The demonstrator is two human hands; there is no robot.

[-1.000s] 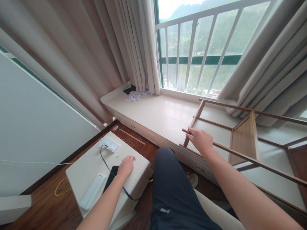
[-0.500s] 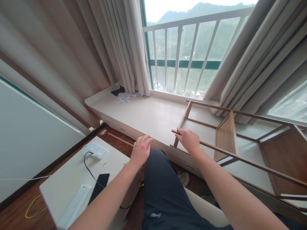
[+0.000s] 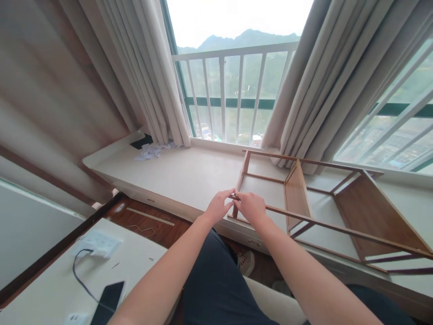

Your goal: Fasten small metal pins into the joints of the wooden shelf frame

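Note:
A brown wooden shelf frame (image 3: 297,194) lies on its side on the white window ledge, its panels standing between the long rails. My right hand (image 3: 252,208) is closed around the near rail close to its left end. Right beside it, my left hand (image 3: 219,208) has its thumb and fingers pinched at the tip of that same rail. The fingertips of both hands almost meet there. Whether a small part sits between them is hidden by the fingers.
Crumpled white paper (image 3: 150,151) and a dark flat object (image 3: 141,141) lie at the ledge's far left. At lower left, a white table (image 3: 142,266) holds a black phone (image 3: 108,302), a power strip (image 3: 98,243) and a cable. Grey curtains (image 3: 304,90) hang by the railed window.
My left hand has moved from above my knee to the rail's end, beside my right hand. The right hand stays on the rail. The view has turned to the right.

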